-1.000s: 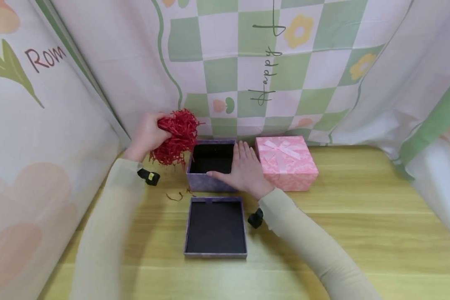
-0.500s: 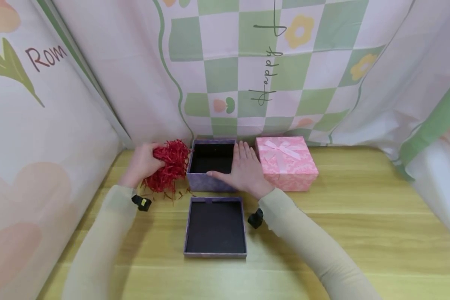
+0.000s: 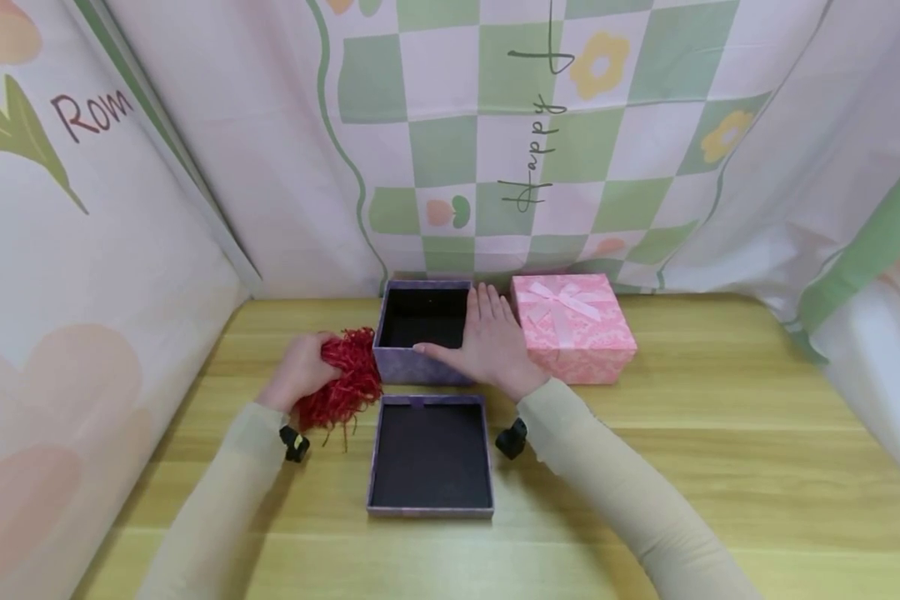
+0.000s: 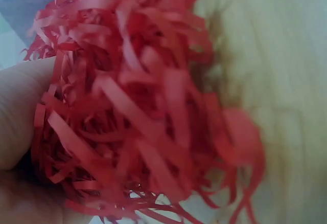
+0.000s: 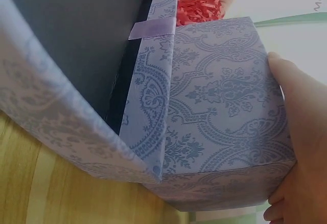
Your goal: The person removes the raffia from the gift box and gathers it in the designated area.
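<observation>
In the head view my left hand (image 3: 303,367) grips a bunch of red shredded paper (image 3: 352,371), low over the table just left of the purple box (image 3: 420,367). Strips fill the left wrist view, and the shredded paper (image 4: 133,101) dangles loose ends past the thumb. The box stands with its top off, its black inside showing. My right hand (image 3: 491,337) lies straight-fingered along its right side, thumb stretched over the front rim. From the right wrist, the patterned box (image 5: 225,91) appears with my right hand (image 5: 306,127) against it.
The purple lid (image 3: 429,454) lies inside up in front of the box. A closed pink box (image 3: 577,362) with a ribbon bow stands to the right, near the right hand. Printed curtains (image 3: 442,150) border the wooden table (image 3: 720,450) at the back and sides.
My left hand came down from beside the box's top left with the red shredded paper, then moved nearer the table's front. Stray strips on the wood no longer show. My right hand stayed put.
</observation>
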`<control>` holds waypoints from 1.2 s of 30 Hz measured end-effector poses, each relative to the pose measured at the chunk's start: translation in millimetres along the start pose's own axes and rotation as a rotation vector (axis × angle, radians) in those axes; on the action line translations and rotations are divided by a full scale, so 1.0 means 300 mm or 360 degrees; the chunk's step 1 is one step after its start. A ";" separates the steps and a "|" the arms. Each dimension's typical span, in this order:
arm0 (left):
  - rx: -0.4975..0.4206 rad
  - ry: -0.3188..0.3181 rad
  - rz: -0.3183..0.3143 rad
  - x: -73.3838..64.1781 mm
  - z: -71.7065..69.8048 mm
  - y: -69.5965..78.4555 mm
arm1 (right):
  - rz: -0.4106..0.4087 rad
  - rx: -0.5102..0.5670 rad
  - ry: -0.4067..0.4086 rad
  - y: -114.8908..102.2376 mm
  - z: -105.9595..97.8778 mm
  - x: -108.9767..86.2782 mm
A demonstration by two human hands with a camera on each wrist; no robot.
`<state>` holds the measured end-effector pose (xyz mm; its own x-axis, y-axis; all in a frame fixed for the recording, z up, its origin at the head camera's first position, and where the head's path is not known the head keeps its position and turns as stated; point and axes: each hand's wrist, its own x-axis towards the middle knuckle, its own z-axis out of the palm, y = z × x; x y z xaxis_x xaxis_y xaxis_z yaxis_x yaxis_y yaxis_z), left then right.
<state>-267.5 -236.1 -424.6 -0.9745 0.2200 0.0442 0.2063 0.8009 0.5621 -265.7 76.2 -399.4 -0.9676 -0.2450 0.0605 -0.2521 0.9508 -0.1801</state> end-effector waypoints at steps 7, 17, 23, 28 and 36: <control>-0.0072 0.0165 -0.0060 0.015 -0.028 -0.068 | 0.0003 0.0004 -0.0009 0.002 0.001 0.001; -0.0069 0.0240 -0.0197 0.044 -0.107 -0.131 | -0.0005 0.0018 -0.0024 -0.004 0.000 0.000; -0.0087 0.0130 -0.0240 0.044 -0.129 -0.120 | 0.0000 0.0013 -0.0022 -0.008 -0.002 -0.003; -0.0106 0.0098 -0.0250 0.035 -0.151 -0.094 | -0.0001 0.0013 -0.0017 -0.008 -0.003 -0.004; -0.0076 0.0116 -0.0151 0.010 -0.216 -0.040 | 0.0006 -0.0001 -0.0020 0.000 -0.001 0.000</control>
<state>-278.8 -281.2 -377.8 -0.9937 0.1018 0.0478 0.1099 0.7884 0.6052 -265.7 76.3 -398.9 -0.9686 -0.2440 0.0475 -0.2486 0.9518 -0.1794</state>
